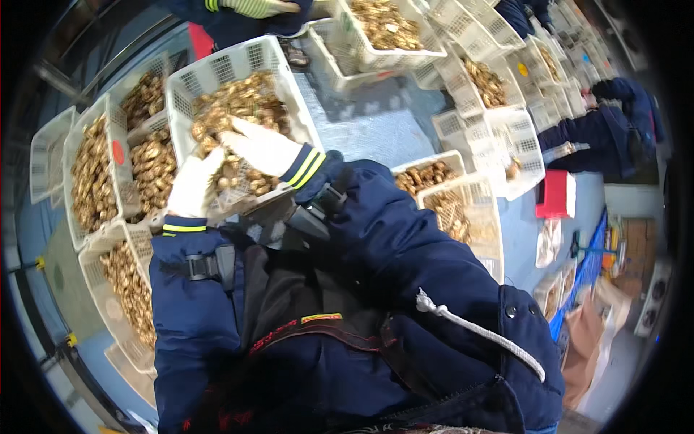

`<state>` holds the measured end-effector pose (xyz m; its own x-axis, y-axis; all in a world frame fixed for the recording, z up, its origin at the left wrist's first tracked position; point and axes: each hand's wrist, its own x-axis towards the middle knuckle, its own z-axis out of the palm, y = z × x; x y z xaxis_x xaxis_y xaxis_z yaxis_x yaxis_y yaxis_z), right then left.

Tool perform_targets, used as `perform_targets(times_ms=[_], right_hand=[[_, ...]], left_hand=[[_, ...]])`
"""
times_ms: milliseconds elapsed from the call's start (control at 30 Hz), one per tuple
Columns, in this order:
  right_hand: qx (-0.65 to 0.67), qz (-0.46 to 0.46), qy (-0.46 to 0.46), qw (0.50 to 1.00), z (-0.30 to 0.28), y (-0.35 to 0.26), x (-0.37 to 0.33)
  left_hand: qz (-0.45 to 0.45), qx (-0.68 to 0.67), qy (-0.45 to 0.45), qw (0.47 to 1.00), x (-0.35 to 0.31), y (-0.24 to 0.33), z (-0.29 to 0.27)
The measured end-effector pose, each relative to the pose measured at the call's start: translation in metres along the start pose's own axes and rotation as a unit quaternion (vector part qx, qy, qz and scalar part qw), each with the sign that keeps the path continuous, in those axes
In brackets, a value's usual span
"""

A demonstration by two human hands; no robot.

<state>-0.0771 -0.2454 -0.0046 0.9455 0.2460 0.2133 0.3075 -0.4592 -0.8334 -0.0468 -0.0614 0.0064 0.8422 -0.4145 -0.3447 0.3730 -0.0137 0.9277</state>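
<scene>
Both my hands wear white gloves and work over a white slatted plastic basket [298,108]. Inside lies a heap of shiny golden-brown lumpy pieces [249,98], whose kind I cannot make out. At the basket's near left corner is my left hand [194,184], its fingers drawn together; what they hold, if anything, is hidden. My right hand [264,148] reaches in from the right, fingers stretched over the pieces. The fingertips of the two hands nearly meet.
More baskets of similar pieces stand left, such as one basket [119,155] with a red dot. Others stack up at right, including a near basket [491,217]. A gloved co-worker's hand [260,7] shows at the top, another person [593,141] far right. A red box [553,194] sits nearby.
</scene>
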Motion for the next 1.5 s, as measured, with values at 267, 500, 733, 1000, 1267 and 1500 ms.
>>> perform_targets(times_ms=[267,500,733,1000,1267,1500], right_hand=[[0.058,0.219,0.194,0.955,-0.149,0.001,-0.189],[-0.374,0.692,0.305,0.537,-0.173,0.006,-0.575],[-0.165,0.684,0.349,0.619,-0.067,-0.008,-0.674],[0.050,0.699,0.356,0.618,-0.025,0.034,-0.681],[0.311,0.556,0.588,0.498,-0.033,0.044,-0.631],[0.368,0.481,0.616,0.504,-0.108,0.102,-0.540]], left_hand=[[0.003,0.022,0.014,1.000,0.005,0.007,-0.003],[0.035,0.001,0.012,0.999,0.019,-0.004,-0.020],[0.036,0.035,0.013,0.999,0.026,-0.024,-0.024],[0.013,0.023,0.059,0.998,0.018,-0.018,-0.010],[0.007,0.050,0.016,0.999,0.014,-0.011,0.000],[0.045,0.037,0.019,0.998,0.002,-0.005,0.008]])
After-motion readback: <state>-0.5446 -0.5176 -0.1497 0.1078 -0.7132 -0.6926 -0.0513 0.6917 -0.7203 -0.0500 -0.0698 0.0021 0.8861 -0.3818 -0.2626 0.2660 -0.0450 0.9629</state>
